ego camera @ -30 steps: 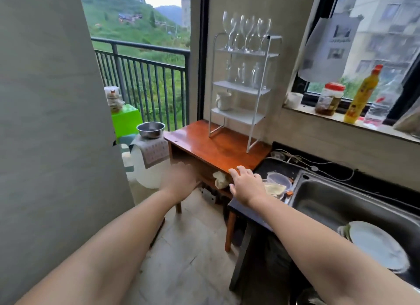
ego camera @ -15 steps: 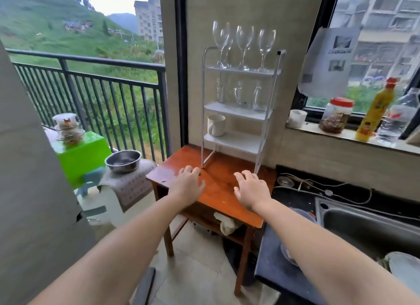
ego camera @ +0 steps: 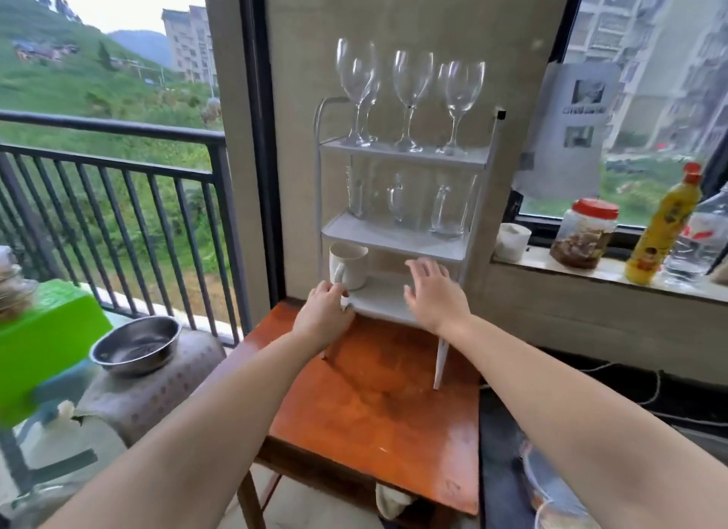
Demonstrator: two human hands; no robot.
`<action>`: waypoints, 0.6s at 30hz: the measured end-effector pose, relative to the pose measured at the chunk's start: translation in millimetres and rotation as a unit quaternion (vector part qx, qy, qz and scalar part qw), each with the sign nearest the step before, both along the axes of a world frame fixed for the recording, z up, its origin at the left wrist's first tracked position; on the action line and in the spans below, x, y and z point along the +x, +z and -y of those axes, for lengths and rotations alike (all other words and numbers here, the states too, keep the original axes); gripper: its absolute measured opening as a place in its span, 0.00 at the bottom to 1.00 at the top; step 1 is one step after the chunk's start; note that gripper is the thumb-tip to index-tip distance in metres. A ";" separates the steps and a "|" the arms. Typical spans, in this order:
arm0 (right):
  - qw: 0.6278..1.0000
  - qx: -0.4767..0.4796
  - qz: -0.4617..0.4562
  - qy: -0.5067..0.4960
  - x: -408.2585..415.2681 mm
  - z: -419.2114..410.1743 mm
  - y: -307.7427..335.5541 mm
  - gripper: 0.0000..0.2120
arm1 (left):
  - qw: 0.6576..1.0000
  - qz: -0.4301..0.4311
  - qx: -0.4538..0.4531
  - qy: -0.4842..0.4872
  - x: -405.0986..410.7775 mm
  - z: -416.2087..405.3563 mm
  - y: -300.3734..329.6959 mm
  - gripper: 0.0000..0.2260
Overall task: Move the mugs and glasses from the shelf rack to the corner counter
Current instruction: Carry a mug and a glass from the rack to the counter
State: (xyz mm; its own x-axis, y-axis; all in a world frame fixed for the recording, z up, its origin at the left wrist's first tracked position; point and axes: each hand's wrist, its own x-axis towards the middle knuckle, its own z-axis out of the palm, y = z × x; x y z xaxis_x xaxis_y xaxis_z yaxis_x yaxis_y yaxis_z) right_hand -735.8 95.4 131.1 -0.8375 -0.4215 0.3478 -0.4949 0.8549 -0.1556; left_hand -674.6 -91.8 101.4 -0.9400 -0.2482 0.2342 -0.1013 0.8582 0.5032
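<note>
A white three-tier shelf rack (ego camera: 394,239) stands on an orange wooden table (ego camera: 378,410). Several wine glasses (ego camera: 411,79) are on its top tier and three clear glass mugs (ego camera: 447,209) on the middle tier. A white mug (ego camera: 352,260) sits at the left of the bottom tier, handle toward me. My left hand (ego camera: 321,315) is at the rack's front left corner, fingers loosely curled just below the mug's handle, holding nothing that I can see. My right hand (ego camera: 431,292) hovers open over the bottom shelf, right of the mug.
A windowsill on the right holds a white cup (ego camera: 512,241), a red-lidded jar (ego camera: 583,233), a yellow bottle (ego camera: 662,229) and a water bottle (ego camera: 697,237). A dark counter (ego camera: 591,390) with cables adjoins the table. A steel bowl (ego camera: 136,345) and green box (ego camera: 43,339) are left, by the balcony railing.
I have come closer to the rack. Both hands rose from the table's front edge to the bottom shelf, the left beside the white mug's handle, the right over the shelf.
</note>
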 end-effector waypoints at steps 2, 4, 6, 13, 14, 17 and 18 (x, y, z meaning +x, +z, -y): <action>1.000 -0.014 -0.024 -0.005 -11.1 2.3 6.8 0.23 | 1.000 0.012 0.011 -0.011 -17.0 -0.4 -2.3 0.17; 0.997 -0.058 -0.036 -0.028 -24.0 7.0 14.6 0.26 | 0.999 0.020 0.032 -0.024 -38.1 2.6 -4.3 0.19; 0.991 -0.117 -0.028 -0.060 -34.8 12.3 24.6 0.29 | 0.996 0.031 0.074 -0.023 -55.1 4.4 -4.7 0.22; 0.907 -0.370 0.065 -0.190 -77.6 44.3 69.4 0.29 | 0.974 0.071 0.213 0.022 -112.6 20.5 -8.1 0.27; 0.885 -0.408 0.083 -0.208 -84.3 47.6 72.6 0.27 | 0.969 0.070 0.234 0.027 -119.4 23.4 -8.8 0.26; 0.823 -0.500 0.128 -0.237 -101.5 52.7 76.2 0.19 | 0.953 0.084 0.290 0.027 -136.2 29.7 -14.5 0.22; 0.815 -0.512 0.131 -0.237 -103.9 52.2 76.5 0.16 | 0.947 0.082 0.309 0.029 -139.1 30.4 -16.2 0.21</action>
State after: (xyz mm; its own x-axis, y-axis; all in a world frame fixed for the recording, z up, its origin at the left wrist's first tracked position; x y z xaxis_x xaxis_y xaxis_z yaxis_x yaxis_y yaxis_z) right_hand -839.7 43.2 207.6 -0.9242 0.3693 0.0972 0.0177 0.2957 -0.9551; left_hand -813.7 -122.2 85.2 -0.9318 -0.3425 -0.1203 -0.2592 0.3957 0.8810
